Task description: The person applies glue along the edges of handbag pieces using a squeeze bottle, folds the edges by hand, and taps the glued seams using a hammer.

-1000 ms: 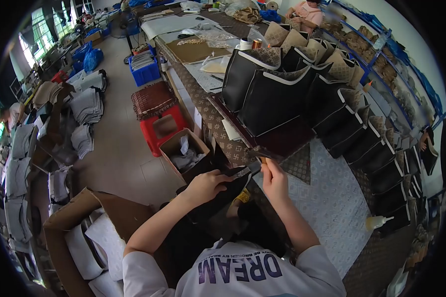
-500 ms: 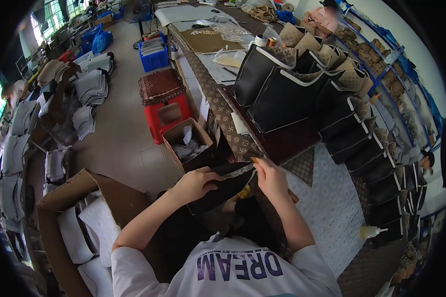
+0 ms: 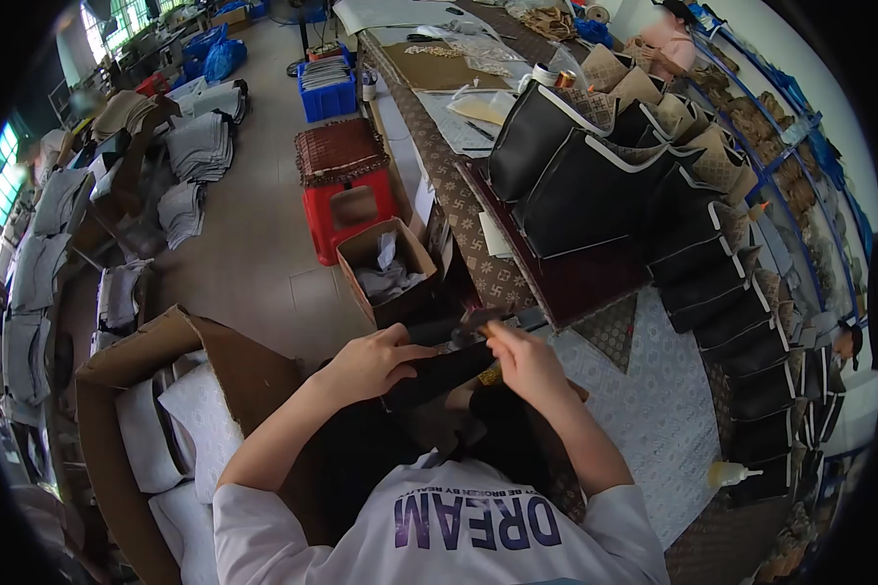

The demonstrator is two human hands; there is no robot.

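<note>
My left hand (image 3: 373, 367) is closed on a black bag piece (image 3: 441, 375) in front of my lap, its fingers along the upper edge. On the other side, my right hand (image 3: 525, 361) is wrapped round a wooden-handled tool (image 3: 478, 323) that looks like a hammer; its dark head is over the far edge of the piece. My fingers partly hide the handle and the contact point. Beyond my hands, black bags with pale trim (image 3: 595, 200) stand on a dark red board (image 3: 595, 283) on the patterned table (image 3: 458, 210).
A red stool (image 3: 349, 210) and a small carton (image 3: 400, 252) with grey material are left of the table. A large carton (image 3: 190, 336) stands at lower left. At right are more black bags and a glue bottle (image 3: 730, 475). A person (image 3: 668, 44) is at the back.
The view has shifted, so the surroundings appear further right. My right hand has turned, and the tool's head now shows over the black piece. My left hand keeps its hold.
</note>
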